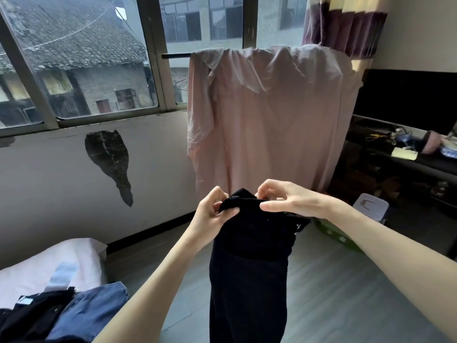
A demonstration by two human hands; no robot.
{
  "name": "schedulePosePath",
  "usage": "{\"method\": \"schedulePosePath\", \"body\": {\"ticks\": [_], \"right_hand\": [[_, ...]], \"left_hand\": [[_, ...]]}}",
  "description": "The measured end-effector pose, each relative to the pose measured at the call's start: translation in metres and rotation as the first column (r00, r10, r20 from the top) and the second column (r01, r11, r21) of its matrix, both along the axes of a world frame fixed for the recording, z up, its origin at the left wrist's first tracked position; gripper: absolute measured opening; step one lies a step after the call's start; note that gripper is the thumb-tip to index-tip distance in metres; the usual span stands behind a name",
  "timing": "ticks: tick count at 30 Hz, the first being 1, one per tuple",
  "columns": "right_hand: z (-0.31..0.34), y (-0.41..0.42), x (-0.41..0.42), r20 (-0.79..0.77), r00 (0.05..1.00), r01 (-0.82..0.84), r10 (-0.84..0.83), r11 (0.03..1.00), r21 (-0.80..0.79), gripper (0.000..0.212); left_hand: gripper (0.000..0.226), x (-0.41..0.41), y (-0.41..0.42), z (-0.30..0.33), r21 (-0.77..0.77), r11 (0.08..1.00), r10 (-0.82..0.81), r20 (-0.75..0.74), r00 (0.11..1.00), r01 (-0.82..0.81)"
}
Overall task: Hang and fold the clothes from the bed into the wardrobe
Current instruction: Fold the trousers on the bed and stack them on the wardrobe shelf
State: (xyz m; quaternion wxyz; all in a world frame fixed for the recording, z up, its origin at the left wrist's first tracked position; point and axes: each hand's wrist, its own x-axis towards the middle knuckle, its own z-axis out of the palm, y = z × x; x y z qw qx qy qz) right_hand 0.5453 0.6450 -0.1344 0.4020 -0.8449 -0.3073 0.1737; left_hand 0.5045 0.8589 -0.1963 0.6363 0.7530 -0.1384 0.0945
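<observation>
Centre, low in the frame: long black soft-fabric garment (249,263) hangs down between both arms, its top edge held up in front of the pink cloth-covered wardrobe (269,125).
Left hand (215,211): fingers and thumb curled, pinching the top edge.
Right hand (286,198): fingertips pinching the same edge just beside, thumb stretched along it.
Handling: looks light, limp and non-fragile; it will sag and swing, so the top band is probably the best hold, hands spread wider.
Lower left: bed with pale pink cover (57,263) carrying blue denim jeans (91,310) and another black garment (29,318).
Room: grey plank floor (346,280); large window (81,58) upper left; dark cluttered shelf (405,154) right.
</observation>
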Motion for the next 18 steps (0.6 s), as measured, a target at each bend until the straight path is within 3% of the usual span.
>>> {"method": "schedulePosePath", "body": {"ticks": [4,10,14,18], "right_hand": [[-0.006,-0.004,0.002,0.039,0.999,0.031,-0.026,0.993,-0.117,0.036],[-0.016,-0.012,0.004,0.029,0.998,0.056,-0.052,0.986,-0.159,0.037],[-0.024,-0.010,0.004,0.120,0.993,0.016,0.009,0.979,-0.201,0.039],[-0.033,-0.004,0.006,0.041,0.999,-0.011,0.019,0.982,-0.186,0.027]], "left_hand": [[0.029,-0.001,-0.005,0.006,0.042,0.999,-0.010,0.027,1.000,0.009],[0.032,-0.006,0.006,0.018,-0.086,0.994,0.075,0.042,0.996,-0.071],[0.029,-0.007,0.016,0.019,-0.235,0.956,0.194,0.045,0.980,-0.178],[0.031,-0.009,0.021,0.018,-0.288,0.934,0.229,0.032,0.973,-0.210]]}}
